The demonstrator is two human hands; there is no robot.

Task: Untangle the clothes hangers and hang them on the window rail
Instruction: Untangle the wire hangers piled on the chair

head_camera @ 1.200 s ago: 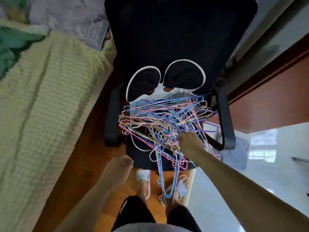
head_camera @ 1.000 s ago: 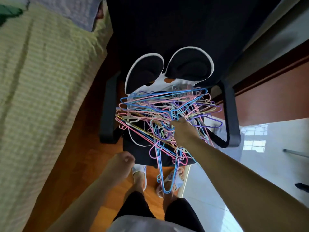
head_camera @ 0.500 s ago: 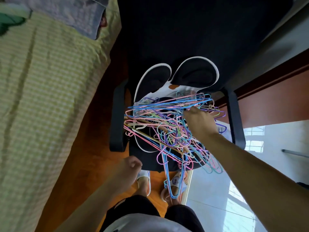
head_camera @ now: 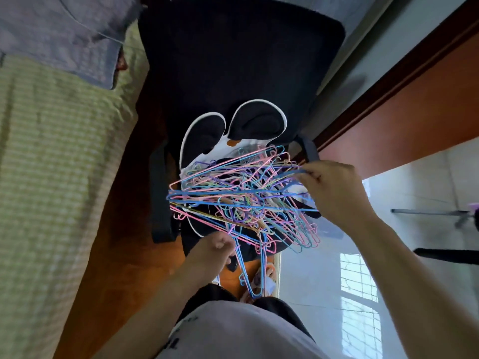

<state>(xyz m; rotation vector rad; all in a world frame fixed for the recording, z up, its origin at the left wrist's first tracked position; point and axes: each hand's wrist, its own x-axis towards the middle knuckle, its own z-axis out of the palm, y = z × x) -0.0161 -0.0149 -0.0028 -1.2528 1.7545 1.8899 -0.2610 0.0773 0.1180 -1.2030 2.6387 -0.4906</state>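
Tangled bundle of thin wire clothes hangers (head_camera: 243, 200) in pink, blue, purple and yellow, heaped on the seat of a black mesh office chair (head_camera: 233, 60), spreading almost from armrest to armrest. Several blue and pink hangers dangling off the front edge of the seat, hooks pointing down toward the feet. Under the heap, a black cushion with white piping and two rounded ear-shaped lobes (head_camera: 233, 125), its lower part covered by the wires.

Right hand (head_camera: 334, 190) at the right edge of the tangle, fingertips (head_camera: 308, 174) pinching a blue hanger wire and holding it slightly above the pile. Left hand (head_camera: 212, 252) at the near edge of the heap, fingers curled into a loose fist just beside the lowest pink wires; cannot tell whether any wire sits inside that fist.

Further out: left black armrest (head_camera: 160, 198) fully visible, right one mostly hidden behind the right hand. Pale green checked bedspread (head_camera: 51, 177) filling the left side, with a grey-lilac pillow (head_camera: 64, 35) at its top. Orange-brown wooden floor (head_camera: 108, 255) beneath the chair, glossy pale tiled floor (head_camera: 324, 281) to the right reflecting a window. Reddish-brown wooden panel (head_camera: 414, 99) at upper right. White shirt (head_camera: 233, 332) at the bottom edge.
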